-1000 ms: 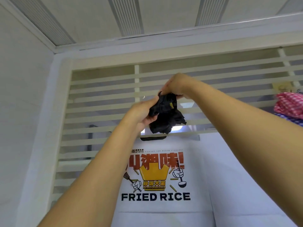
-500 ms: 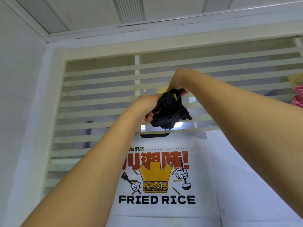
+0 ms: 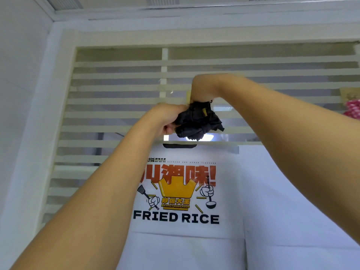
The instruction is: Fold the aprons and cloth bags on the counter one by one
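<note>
Left grip and right grip clench bunched black straps; white apron hangs unfolded, folding seemingly barely begun.

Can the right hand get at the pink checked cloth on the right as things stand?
Probably not yet: the right hand and left hand both grip the black bundle. Freed, nothing shows between it and the pink checked cloth.

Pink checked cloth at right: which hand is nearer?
Right. The right hand sits left of the pink checked cloth; the left hand lies farther left; both grip the black bundle.
</note>
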A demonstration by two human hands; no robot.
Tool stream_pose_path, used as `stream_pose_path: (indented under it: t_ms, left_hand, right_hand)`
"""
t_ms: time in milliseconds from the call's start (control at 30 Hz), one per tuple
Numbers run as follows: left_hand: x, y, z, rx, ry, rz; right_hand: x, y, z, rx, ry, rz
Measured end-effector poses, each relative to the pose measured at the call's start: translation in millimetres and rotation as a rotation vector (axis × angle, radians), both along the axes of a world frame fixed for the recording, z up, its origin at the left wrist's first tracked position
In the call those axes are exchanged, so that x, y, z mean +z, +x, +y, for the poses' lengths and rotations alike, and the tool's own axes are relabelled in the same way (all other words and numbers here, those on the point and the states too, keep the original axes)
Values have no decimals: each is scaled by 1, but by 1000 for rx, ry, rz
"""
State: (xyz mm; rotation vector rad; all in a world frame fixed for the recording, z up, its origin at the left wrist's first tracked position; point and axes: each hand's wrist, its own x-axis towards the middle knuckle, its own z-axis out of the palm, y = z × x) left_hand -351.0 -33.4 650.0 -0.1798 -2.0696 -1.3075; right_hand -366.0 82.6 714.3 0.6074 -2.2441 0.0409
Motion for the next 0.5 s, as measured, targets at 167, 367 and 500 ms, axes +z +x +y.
stream_pose_path:
  t_ms: [167, 367, 500]
  left_hand:
    - [-15, -5, 9, 411, -361, 190]
    - [-31, 9, 13, 391, -320, 243]
    - [-46, 28, 22, 376, -315, 211]
  right_hand:
    - [-21, -15, 13, 96, -30, -61]
    - [-53, -5, 20, 190, -134, 27]
    - [-70, 4, 24, 245, -132, 57]
